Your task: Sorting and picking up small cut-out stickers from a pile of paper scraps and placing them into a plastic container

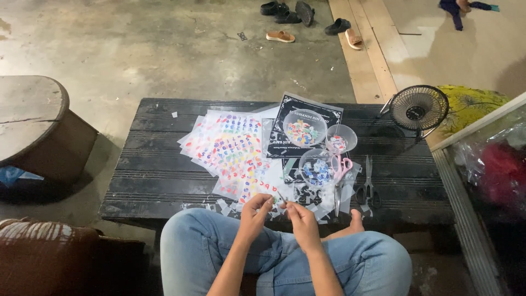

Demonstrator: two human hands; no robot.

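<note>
My left hand [255, 212] and my right hand [301, 219] meet over my lap at the near edge of a low black table [159, 175]. Both pinch a small strip of clear sticker sheet [281, 200] between the fingertips. Just beyond them lie sheets of colourful letter stickers [233, 148]. Three clear plastic bowls hold cut-out coloured pieces: a large one [304, 127], a small one [341, 139] and one nearer me [316, 168]. Pink-handled scissors [339, 176] lie beside that bowl.
Black-handled scissors [368, 186] lie to the right on the table. A small black fan [419, 108] stands at the table's far right corner. A round wooden table [33, 118] is at left. Sandals [280, 36] and shoes lie on the concrete floor beyond.
</note>
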